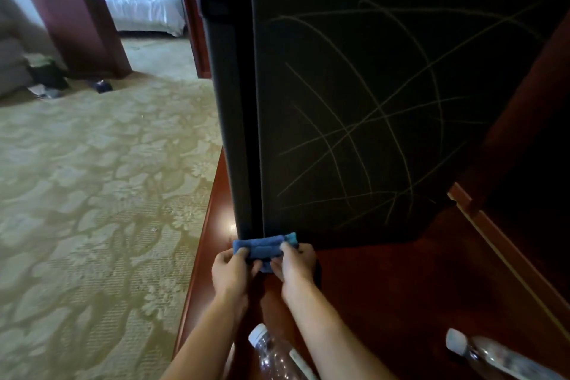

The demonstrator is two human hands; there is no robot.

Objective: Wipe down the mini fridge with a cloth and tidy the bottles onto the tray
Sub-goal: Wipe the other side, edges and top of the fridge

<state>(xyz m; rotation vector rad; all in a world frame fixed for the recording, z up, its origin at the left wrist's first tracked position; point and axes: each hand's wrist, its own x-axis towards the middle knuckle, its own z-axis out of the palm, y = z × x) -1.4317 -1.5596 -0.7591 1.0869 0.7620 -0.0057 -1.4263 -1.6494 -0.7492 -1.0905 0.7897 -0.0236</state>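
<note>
Blue cloth [266, 248], folded, sits at the black mini fridge's [370, 117] bottom front corner on the reddish tabletop [385, 302]. Your left hand [232, 268] & right hand [295, 265] both pinch it w/ curled fingers. Two bottles [271, 352] lie near you.

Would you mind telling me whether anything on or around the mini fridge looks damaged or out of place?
Yes. The mini fridge's dark top panel is crossed by long pale scratch-like lines. Two bottles lie on their sides on the wooden counter, with no tray in view. Both hands hold a folded blue cloth at the fridge's near corner.
</note>
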